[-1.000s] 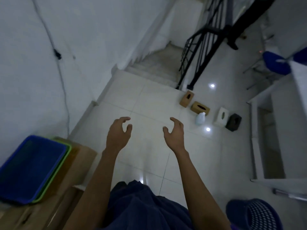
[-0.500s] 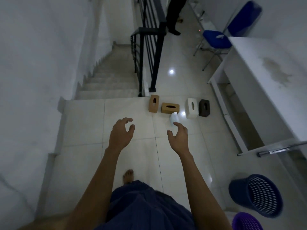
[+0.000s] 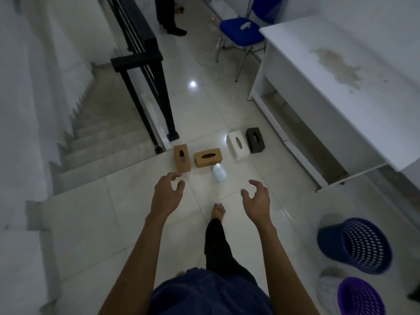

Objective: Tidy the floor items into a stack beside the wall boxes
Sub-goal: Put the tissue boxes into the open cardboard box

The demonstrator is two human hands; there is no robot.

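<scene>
Several tissue boxes lie in a row on the tiled floor: a tan box [image 3: 182, 160] by the railing foot, a second tan box [image 3: 208, 157], a white box [image 3: 238, 148] and a dark brown box [image 3: 255, 139]. A small white bottle [image 3: 219, 173] stands just in front of the second tan box. My left hand [image 3: 166, 194] hovers near the first tan box with loosely curled fingers, holding nothing. My right hand [image 3: 256, 200] hangs to the right of the bottle, also empty with relaxed curled fingers.
Stairs [image 3: 102, 142] drop away at left behind a black railing [image 3: 145, 71]. A white desk [image 3: 354, 87] fills the right side, with a blue chair [image 3: 242, 34] beyond it. A blue basket [image 3: 359, 248] and a purple basket [image 3: 361, 296] sit at lower right. A person's legs [image 3: 168, 17] stand far back.
The view swung away from the wall boxes and moved closer to the row of tissue boxes. Both hands stayed raised and empty; a bare foot has stepped forward.
</scene>
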